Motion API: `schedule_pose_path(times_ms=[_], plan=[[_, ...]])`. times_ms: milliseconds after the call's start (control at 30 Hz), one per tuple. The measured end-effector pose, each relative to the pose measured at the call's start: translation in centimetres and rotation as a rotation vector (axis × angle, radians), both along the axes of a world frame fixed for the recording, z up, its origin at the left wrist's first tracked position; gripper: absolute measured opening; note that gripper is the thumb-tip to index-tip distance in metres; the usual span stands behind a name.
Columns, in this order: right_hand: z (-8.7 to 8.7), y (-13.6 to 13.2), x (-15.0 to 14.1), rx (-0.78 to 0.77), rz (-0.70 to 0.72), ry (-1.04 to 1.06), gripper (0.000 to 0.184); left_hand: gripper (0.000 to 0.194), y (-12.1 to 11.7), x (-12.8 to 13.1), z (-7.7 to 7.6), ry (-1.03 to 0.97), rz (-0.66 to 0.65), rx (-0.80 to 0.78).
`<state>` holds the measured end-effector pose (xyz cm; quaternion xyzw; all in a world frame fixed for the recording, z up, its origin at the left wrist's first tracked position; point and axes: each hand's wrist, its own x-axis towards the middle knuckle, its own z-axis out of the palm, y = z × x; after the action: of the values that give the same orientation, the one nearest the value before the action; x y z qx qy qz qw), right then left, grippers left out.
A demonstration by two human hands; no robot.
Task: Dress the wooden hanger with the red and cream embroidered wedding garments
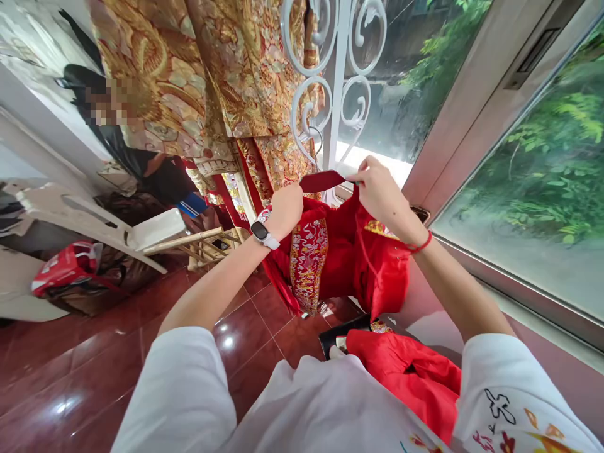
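Red garment (309, 258), gold-embroidered, possibly satin, band (323, 181) gripped in left hand (287, 206) and right hand (380, 194).

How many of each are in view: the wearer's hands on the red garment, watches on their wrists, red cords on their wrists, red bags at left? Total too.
Hands on the red garment: 2 (left hand, right hand)
Watch: 1, left wrist
Red cord: 1, right wrist
Red bag: 1
Total: 5
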<state>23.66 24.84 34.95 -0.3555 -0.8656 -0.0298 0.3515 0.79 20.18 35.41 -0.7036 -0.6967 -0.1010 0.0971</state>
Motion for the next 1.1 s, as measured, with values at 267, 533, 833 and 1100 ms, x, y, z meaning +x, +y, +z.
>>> schedule_pose_path(times_ms=[267, 533, 833, 1100], plan=[[-7.2, -3.0, -0.8, -0.33, -0.065, -0.124, 0.069, 0.061, 1.3, -3.8, -0.2, -0.009, -0.128, -0.046], [-8.9, -3.9, -1.7, -0.383, -0.197, -0.149, 0.063, 0.087, -0.1, -4.0, -4.0, -0.297, -0.04, 0.177], [-18.5, -7.1, -8.5, -0.987, 0.041, 0.166, 0.074, 0.067, -5.9, -0.4, -13.3, -0.716, 0.187, 0.251], [-27.9, -8.6, -11.5, -1.082, -0.265, 0.037, 0.055, 0.05, -12.0, 1.7, -28.0, -1.167, 0.215, -0.24]])
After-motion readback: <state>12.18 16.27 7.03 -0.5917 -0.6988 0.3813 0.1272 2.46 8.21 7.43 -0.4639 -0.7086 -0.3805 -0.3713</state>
